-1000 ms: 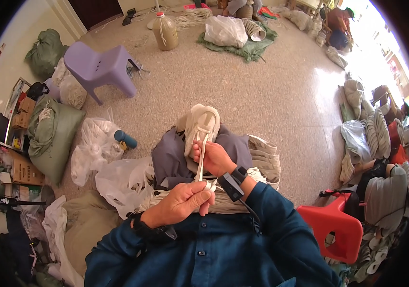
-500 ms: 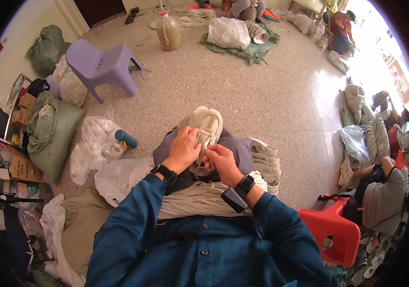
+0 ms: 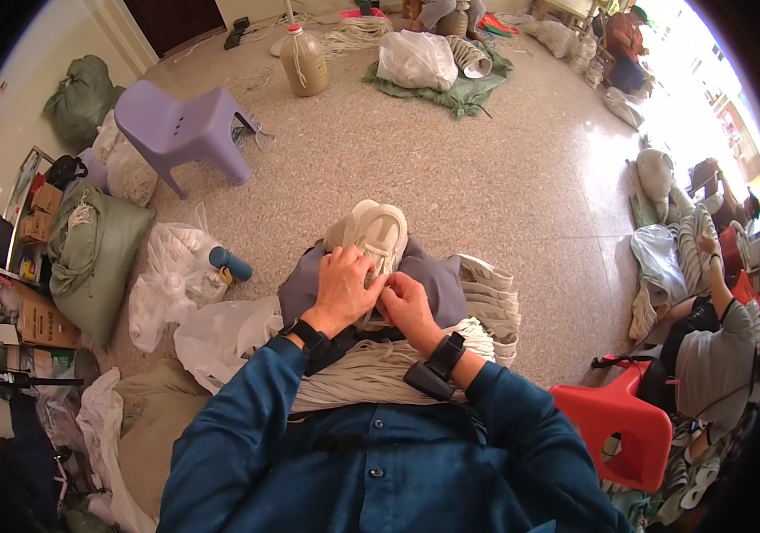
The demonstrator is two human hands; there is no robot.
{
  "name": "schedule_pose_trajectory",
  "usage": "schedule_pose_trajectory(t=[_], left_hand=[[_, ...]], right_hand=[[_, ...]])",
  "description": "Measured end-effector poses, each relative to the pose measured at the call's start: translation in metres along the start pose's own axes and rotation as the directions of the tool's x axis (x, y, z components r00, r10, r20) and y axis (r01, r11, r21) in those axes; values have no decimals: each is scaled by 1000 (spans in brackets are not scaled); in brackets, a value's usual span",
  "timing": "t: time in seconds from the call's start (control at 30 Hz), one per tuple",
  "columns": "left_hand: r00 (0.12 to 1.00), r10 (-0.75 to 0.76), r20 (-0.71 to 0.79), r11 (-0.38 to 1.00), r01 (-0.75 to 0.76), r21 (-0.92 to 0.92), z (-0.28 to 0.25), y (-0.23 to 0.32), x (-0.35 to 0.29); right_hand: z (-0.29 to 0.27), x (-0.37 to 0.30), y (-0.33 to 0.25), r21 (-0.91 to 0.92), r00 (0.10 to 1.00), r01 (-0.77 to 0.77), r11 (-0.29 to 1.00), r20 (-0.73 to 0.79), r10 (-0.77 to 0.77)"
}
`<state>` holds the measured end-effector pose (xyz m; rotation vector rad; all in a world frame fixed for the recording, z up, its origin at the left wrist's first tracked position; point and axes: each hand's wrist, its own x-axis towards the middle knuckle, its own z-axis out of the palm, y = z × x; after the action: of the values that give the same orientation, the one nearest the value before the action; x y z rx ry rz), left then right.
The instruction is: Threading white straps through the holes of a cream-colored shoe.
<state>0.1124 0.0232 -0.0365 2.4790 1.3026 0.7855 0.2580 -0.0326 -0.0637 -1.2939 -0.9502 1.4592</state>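
Note:
A pair of cream sneakers [image 3: 388,233] rests on my lap, toes pointing away from me, between my grey-clad knees. My left hand [image 3: 341,286] curls over the lacing of the nearer-facing shoe, its fingers closed on the shoelace. Close beside it, the fingertips of my right hand [image 3: 406,305] are pinched together on the lace at the shoe's opening. The lace ends are mostly hidden by my fingers. Across my lap, below both wrists, lies a thick bundle of cream laces [image 3: 371,371].
Stacked cream shoe pieces [image 3: 492,306] lie by my right thigh. To the left are plastic bags [image 3: 171,266], a blue bottle [image 3: 230,263] and a purple chair [image 3: 180,129]. A red stool [image 3: 615,417] stands at right, near a seated person [image 3: 713,355]. More people sit farther back.
Both hands have drawn closer together at the shoe, my left fingers now covering more of the lacing. The lace loops visible before are hidden. The person at right has stretched out an arm.

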Motion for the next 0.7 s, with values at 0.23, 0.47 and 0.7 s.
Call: schedule_pose_trajectory(t=[0.23,0.47,0.7], left_hand=[[982,-132,139,990,138,-39,3,1,8],[960,-176,218,980,192,-55,8,-7,16],[901,-293,321,835,404,-372,6,-11,26]], right_hand=[[2,-3,-2,-25,999,1,1000,-39,-2],[8,-9,-2,-14,999,-22,1000,-36,22],[6,-3,-1,-113,999,1,994,-37,-5]])
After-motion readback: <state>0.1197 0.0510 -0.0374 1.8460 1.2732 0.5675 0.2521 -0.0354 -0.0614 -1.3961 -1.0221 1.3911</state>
